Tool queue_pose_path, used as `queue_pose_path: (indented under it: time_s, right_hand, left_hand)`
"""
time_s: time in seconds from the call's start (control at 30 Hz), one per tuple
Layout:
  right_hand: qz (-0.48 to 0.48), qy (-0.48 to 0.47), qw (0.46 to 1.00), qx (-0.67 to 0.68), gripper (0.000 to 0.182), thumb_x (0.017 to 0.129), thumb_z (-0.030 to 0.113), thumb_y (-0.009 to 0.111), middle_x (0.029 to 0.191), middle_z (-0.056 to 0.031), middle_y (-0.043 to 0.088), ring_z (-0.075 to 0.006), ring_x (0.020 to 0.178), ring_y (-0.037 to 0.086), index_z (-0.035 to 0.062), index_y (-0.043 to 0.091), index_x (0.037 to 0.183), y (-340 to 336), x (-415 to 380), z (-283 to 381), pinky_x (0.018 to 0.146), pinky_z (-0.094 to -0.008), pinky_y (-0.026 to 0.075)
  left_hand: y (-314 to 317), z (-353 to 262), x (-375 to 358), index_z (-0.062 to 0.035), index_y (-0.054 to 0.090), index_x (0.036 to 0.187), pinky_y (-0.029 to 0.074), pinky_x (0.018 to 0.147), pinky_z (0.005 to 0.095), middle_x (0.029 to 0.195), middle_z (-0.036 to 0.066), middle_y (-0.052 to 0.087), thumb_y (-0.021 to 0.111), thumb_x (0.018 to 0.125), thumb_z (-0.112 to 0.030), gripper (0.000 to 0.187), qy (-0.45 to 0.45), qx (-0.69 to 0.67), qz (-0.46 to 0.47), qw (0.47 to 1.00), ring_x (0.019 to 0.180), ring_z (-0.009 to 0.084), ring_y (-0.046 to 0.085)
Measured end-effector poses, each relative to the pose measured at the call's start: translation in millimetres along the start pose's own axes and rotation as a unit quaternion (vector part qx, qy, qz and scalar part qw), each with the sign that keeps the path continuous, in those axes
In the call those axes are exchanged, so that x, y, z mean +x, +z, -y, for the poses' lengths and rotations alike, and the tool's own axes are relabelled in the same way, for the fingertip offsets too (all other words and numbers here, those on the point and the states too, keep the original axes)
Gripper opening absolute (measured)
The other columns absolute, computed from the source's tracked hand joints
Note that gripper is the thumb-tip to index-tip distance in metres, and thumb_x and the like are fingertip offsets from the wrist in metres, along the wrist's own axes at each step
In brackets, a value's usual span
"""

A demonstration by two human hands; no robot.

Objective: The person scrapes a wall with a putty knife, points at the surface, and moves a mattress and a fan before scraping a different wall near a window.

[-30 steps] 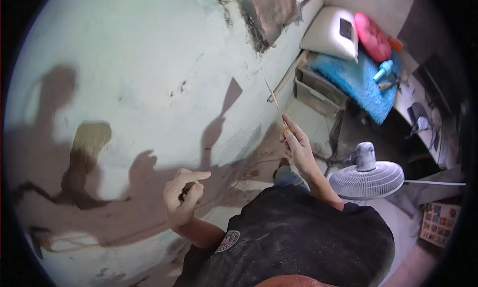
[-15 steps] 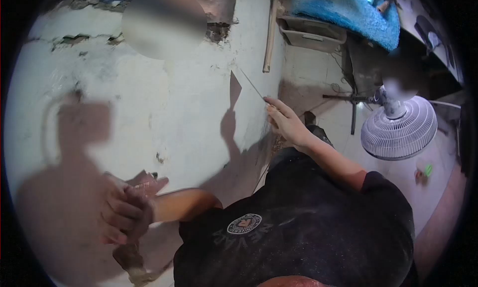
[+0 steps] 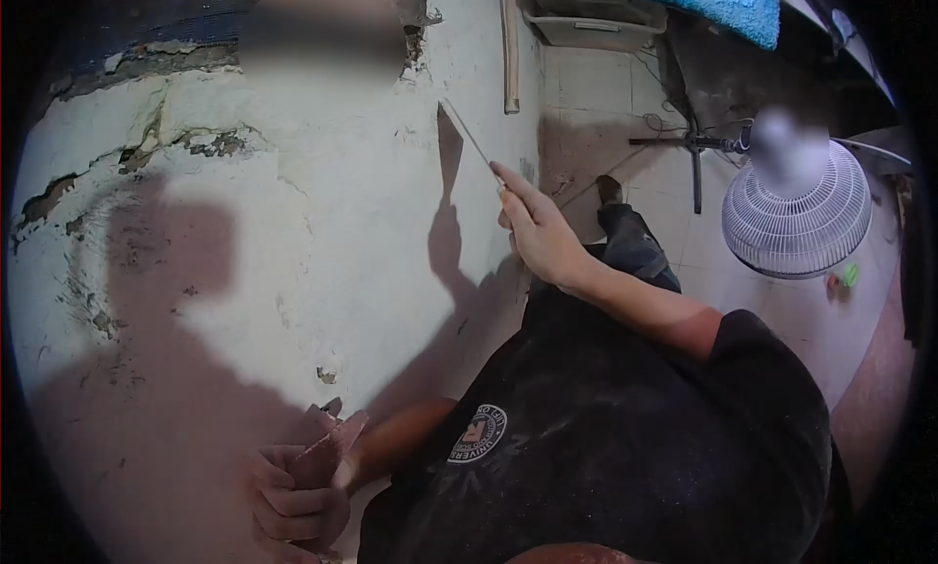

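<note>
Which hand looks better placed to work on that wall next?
Probably the right hand: it holds the scraper with its blade up against the wall. The left hand sits low, closed around a reddish sheet.

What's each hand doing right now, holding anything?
Left hand: closed around a folded reddish-brown sheet, low against the wall.
Right hand: closed on a thin-bladed scraper, its blade tip at the wall.
</note>
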State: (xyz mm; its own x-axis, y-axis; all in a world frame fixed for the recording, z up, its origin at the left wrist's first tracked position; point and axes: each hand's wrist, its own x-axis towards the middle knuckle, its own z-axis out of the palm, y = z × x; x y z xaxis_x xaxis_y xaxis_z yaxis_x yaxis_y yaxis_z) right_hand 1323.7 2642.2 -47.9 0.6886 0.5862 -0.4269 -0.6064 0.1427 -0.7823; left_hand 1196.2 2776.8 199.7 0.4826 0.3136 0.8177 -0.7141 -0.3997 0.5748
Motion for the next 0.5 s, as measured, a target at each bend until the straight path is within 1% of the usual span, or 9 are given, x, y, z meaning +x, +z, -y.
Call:
queue_pose_path:
  time_s: [0.07,0.13,0.2,0.27,0.33,0.37,0.4,0.47,0.5]
  right_hand:
    - [-0.028,-0.031,0.997,-0.063,0.047,0.101,0.020,0.034,0.071,0.0033,0.036,-0.0049,0.057,0.030,0.0076,0.029,0.145,-0.9,7.2,9.7,0.051,-0.0201,0.031]
    - [-0.021,-0.027,0.997,-0.073,0.047,0.101,0.020,0.034,0.070,0.0032,0.035,-0.0050,0.057,0.030,0.0065,0.028,0.145,1.8,18.1,9.6,0.051,-0.0206,0.031]
    - [-0.041,-0.069,0.992,-0.100,0.047,0.101,0.020,0.034,0.070,0.0027,0.035,-0.0053,0.057,0.031,0.0064,0.028,0.145,8.5,27.4,-0.5,0.052,-0.0209,0.032]
    - [-0.044,-0.073,0.990,-0.109,0.047,0.100,0.020,0.034,0.070,0.0028,0.036,-0.0051,0.057,0.032,0.0082,0.029,0.145,8.2,22.3,4.3,0.051,-0.0203,0.032]
    - [-0.036,-0.006,0.999,-0.009,0.045,0.097,0.017,0.037,0.070,-0.0050,0.048,-0.0119,0.065,0.047,-0.0002,0.038,0.138,4.0,17.6,12.8,0.064,-0.0264,0.043]
    - [-0.047,0.007,0.999,0.008,0.046,0.097,0.017,0.036,0.070,-0.0031,0.048,-0.0099,0.064,0.047,-0.0004,0.037,0.139,1.7,23.8,15.1,0.062,-0.0252,0.042]
    - [-0.045,0.008,0.999,0.007,0.046,0.097,0.017,0.036,0.070,-0.0031,0.048,-0.0099,0.064,0.047,-0.0004,0.037,0.139,-0.7,34.8,18.6,0.062,-0.0252,0.042]
    - [-0.058,-0.012,0.998,0.003,0.046,0.099,0.021,0.038,0.072,0.0025,0.039,-0.0045,0.055,0.033,0.0101,0.033,0.144,1.2,56.6,23.9,0.048,-0.0191,0.032]
    - [-0.059,-0.057,0.997,-0.006,0.046,0.099,0.020,0.037,0.072,0.0021,0.039,-0.0050,0.055,0.034,0.0110,0.033,0.144,7.1,58.9,15.5,0.049,-0.0203,0.034]
  left_hand:
    - [-2.9,2.3,1.2,-0.0259,0.049,0.063,0.028,0.069,0.0250,0.041,-0.016,0.036,0.041,0.094,-0.027,0.033,0.003,-0.017,0.019,1.000,0.033,-0.0021,0.035]
    - [-7.4,1.0,2.0,-0.0246,0.046,0.070,0.030,0.073,0.0260,0.045,-0.015,0.030,0.032,0.096,-0.041,0.033,-0.005,-0.071,0.075,0.995,0.035,-0.0014,0.031]
    - [-0.4,4.4,2.6,-0.0246,0.046,0.070,0.031,0.073,0.0270,0.045,-0.015,0.031,0.031,0.096,-0.039,0.033,0.004,-0.047,0.059,0.997,0.035,-0.0011,0.032]
    - [1.1,4.1,1.8,-0.0246,0.046,0.070,0.031,0.073,0.0279,0.045,-0.015,0.031,0.031,0.096,-0.038,0.033,0.013,-0.019,0.045,0.999,0.035,-0.0009,0.032]
    - [-1.7,-0.7,2.6,-0.0242,0.047,0.069,0.031,0.073,0.0287,0.045,-0.014,0.032,0.032,0.096,-0.036,0.033,-0.013,-0.054,0.040,0.998,0.035,-0.0004,0.033]
    - [-5.8,-2.3,2.7,-0.0242,0.047,0.069,0.031,0.073,0.0287,0.045,-0.014,0.032,0.032,0.096,-0.036,0.033,-0.014,-0.052,0.040,0.998,0.035,-0.0004,0.033]
    - [-11.0,-4.3,2.4,-0.0240,0.048,0.069,0.031,0.074,0.0290,0.045,-0.014,0.032,0.032,0.096,-0.036,0.033,0.001,-0.021,0.051,0.998,0.035,-0.0004,0.034]
    - [-12.5,-7.1,0.5,-0.0238,0.049,0.069,0.031,0.074,0.0293,0.045,-0.014,0.032,0.033,0.095,-0.036,0.034,0.015,0.010,0.063,0.998,0.035,-0.0004,0.034]
    - [-8.7,-6.5,-0.3,-0.0236,0.049,0.069,0.031,0.074,0.0301,0.045,-0.013,0.032,0.033,0.095,-0.036,0.034,0.025,0.034,0.051,0.998,0.035,-0.0003,0.034]
